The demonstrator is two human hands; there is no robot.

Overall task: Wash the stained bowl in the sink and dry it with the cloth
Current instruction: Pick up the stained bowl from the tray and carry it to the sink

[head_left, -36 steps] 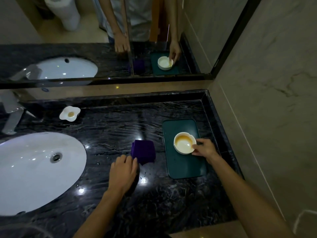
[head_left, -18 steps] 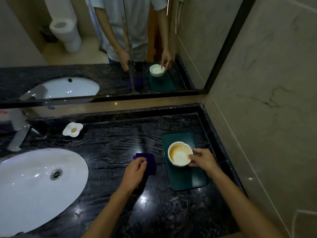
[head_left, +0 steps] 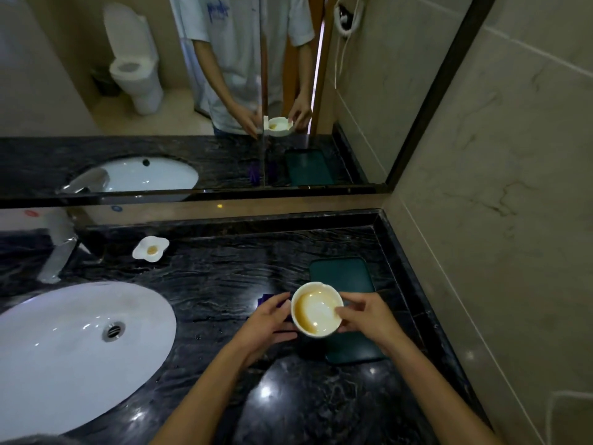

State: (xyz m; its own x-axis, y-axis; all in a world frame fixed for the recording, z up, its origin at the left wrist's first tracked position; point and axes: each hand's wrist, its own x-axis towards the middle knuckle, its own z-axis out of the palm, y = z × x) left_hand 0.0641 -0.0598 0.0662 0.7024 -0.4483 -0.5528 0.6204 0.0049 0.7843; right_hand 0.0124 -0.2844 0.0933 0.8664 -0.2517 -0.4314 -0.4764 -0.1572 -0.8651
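Observation:
A small white bowl (head_left: 316, 310) with a brown stain inside is held above the dark counter, off the green mat (head_left: 340, 274). My right hand (head_left: 365, 316) grips its right rim. My left hand (head_left: 268, 319) touches its left side, fingers curved around it. A purple cloth (head_left: 265, 298) lies on the counter under my left hand, mostly hidden. The white oval sink (head_left: 57, 348) is at the lower left, with a chrome tap (head_left: 59, 252) behind it.
A white flower-shaped dish (head_left: 150, 248) with a brown spot sits near the tap. A mirror runs along the back and reflects a person holding the bowl. A tiled wall closes the counter on the right. The black marble counter (head_left: 224, 268) is wet in spots.
My right hand lifted the bowl off the green mat and carried it left. My left hand left the purple cloth and came up to the bowl's left side.

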